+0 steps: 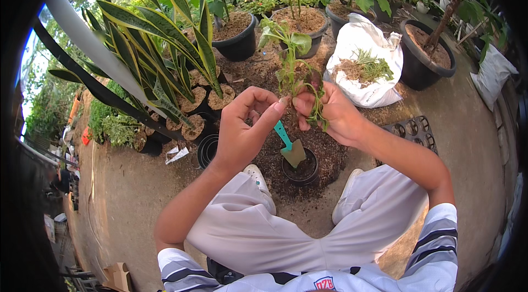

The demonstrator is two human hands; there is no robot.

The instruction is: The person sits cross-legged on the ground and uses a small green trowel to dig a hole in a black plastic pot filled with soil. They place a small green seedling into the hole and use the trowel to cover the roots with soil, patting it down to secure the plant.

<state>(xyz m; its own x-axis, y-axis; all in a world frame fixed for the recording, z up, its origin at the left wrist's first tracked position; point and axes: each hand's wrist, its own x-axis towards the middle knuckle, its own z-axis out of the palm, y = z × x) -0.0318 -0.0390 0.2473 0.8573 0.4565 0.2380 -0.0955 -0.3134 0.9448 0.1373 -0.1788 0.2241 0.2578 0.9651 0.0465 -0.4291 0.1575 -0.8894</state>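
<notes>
My right hand grips the stem of a leafy green plant, whose leaves rise above the fingers; one wilted shoot droops beside the hand. My left hand is at the plant's left side, thumb and forefinger pinched close to the stem; whether they hold a bit of it is hidden. Below the hands, a small trowel with a turquoise handle has its blade resting in a small black pot that holds dark soil. Loose dark soil mix lies on the ground around the pot.
Snake plants in small pots stand at the left, near empty black pots. A white sack with uprooted plants on it lies at the upper right, above a black cell tray. Large black pots line the back.
</notes>
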